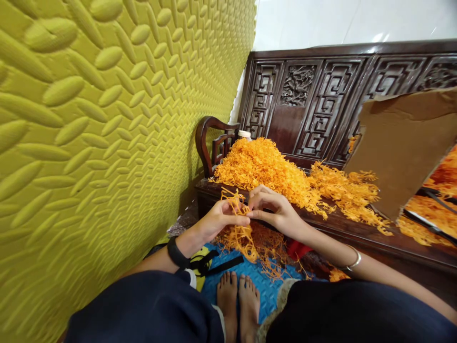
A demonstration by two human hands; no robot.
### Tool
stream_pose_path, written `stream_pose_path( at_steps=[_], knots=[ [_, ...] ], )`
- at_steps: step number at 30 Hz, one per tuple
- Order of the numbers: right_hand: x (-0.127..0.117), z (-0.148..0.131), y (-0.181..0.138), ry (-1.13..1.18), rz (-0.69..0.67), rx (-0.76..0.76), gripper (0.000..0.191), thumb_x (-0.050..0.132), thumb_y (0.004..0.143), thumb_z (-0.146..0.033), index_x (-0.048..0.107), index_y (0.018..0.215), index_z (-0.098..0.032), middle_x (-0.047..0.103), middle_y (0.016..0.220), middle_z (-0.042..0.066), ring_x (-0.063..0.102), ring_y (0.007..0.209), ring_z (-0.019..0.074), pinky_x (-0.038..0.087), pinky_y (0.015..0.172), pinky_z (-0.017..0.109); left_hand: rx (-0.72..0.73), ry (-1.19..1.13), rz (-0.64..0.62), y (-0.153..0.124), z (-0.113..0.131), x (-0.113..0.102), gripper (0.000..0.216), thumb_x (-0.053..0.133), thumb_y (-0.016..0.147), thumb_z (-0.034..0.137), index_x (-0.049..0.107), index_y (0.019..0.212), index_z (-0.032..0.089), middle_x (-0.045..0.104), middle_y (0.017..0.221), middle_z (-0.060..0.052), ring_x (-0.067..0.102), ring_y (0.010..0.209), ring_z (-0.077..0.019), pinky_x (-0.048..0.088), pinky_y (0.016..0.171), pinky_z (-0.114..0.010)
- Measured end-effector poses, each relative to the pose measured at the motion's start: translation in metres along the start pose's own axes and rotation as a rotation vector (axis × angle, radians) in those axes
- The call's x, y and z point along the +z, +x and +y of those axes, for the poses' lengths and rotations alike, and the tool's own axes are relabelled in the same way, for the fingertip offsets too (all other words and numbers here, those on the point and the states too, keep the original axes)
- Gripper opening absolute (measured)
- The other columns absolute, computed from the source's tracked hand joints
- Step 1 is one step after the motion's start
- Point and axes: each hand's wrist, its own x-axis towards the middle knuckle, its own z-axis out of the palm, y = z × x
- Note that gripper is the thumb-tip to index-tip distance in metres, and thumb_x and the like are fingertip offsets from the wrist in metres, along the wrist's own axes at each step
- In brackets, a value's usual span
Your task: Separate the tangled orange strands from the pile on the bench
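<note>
Between my two hands hangs a tangled cluster of orange plastic pieces (pixel 243 236), thin and branching like sprue. My left hand (pixel 223 219) holds it, thumb pointing right and fingers curled behind. From the right, my right hand (pixel 269 207) meets it with thumb and fingertips pinched on a strand at the cluster's edge. What exactly sits between those fingertips is too small to make out. Just beyond my hands, a large heap of similar orange pieces (pixel 264 166) lies on the dark wooden bench (pixel 357 233).
A flatter orange pile (pixel 346 190) spreads to the right beside a brown cardboard sheet (pixel 400 143). A white-lidded container (pixel 244 135) stands behind the heap. The yellow textured wall (pixel 124 119) rises close on the left. Below, more orange strands lie over a blue mat (pixel 267 297) near my feet.
</note>
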Motion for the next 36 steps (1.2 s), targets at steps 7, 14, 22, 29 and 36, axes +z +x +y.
stream_pose_path(
  at_steps=[7, 14, 22, 29, 36],
  knots=[
    [-0.005, -0.003, 0.000, 0.030, -0.102, 0.042, 0.014, 0.057, 0.083, -0.030, 0.052, 0.080, -0.017, 0.054, 0.082, 0.003, 0.050, 0.077, 0.0137, 0.041, 0.072, 0.029, -0.081, 0.109, -0.052, 0.001, 0.002, -0.003, 0.023, 0.072, 0.060, 0.019, 0.061, 0.080, 0.016, 0.054, 0.069, 0.004, 0.045, 0.056, -0.0060, 0.035, 0.053, -0.020],
    [-0.007, -0.003, -0.003, 0.030, -0.141, 0.155, 0.025, 0.063, 0.078, -0.038, 0.054, 0.083, -0.016, 0.056, 0.076, 0.001, 0.049, 0.067, 0.0109, 0.040, 0.064, 0.026, -0.054, 0.266, -0.032, 0.003, 0.004, 0.000, 0.019, 0.072, 0.061, 0.026, 0.066, 0.074, 0.014, 0.056, 0.065, 0.002, 0.044, 0.057, -0.0077, 0.033, 0.055, -0.022],
    [-0.008, -0.001, -0.003, 0.375, -0.309, 0.282, 0.030, 0.072, 0.069, -0.038, 0.053, 0.071, -0.014, 0.058, 0.068, -0.002, 0.053, 0.062, 0.0086, 0.041, 0.061, 0.023, -0.181, 0.299, -0.200, -0.002, 0.006, -0.001, 0.015, 0.069, 0.056, 0.024, 0.059, 0.050, 0.014, 0.052, 0.045, 0.003, 0.039, 0.040, -0.0062, 0.027, 0.042, -0.021],
    [-0.002, 0.009, -0.007, 0.622, -0.480, 0.291, 0.027, 0.074, 0.069, -0.034, 0.056, 0.070, -0.013, 0.056, 0.059, -0.002, 0.051, 0.052, 0.0068, 0.040, 0.053, 0.021, -0.247, 0.260, -0.464, -0.006, 0.003, -0.001, 0.018, 0.067, 0.052, 0.024, 0.053, 0.043, 0.017, 0.049, 0.041, 0.003, 0.039, 0.038, -0.0081, 0.028, 0.044, -0.026],
    [-0.025, 0.003, -0.004, 0.724, -0.183, 0.055, 0.029, 0.073, 0.068, -0.039, 0.055, 0.063, -0.016, 0.050, 0.059, -0.002, 0.049, 0.053, 0.0098, 0.041, 0.050, 0.025, -0.137, 0.074, -0.490, -0.013, 0.016, -0.004, 0.022, 0.066, 0.058, 0.027, 0.056, 0.041, 0.017, 0.044, 0.042, 0.001, 0.038, 0.042, -0.0095, 0.025, 0.046, -0.028]
  ],
)
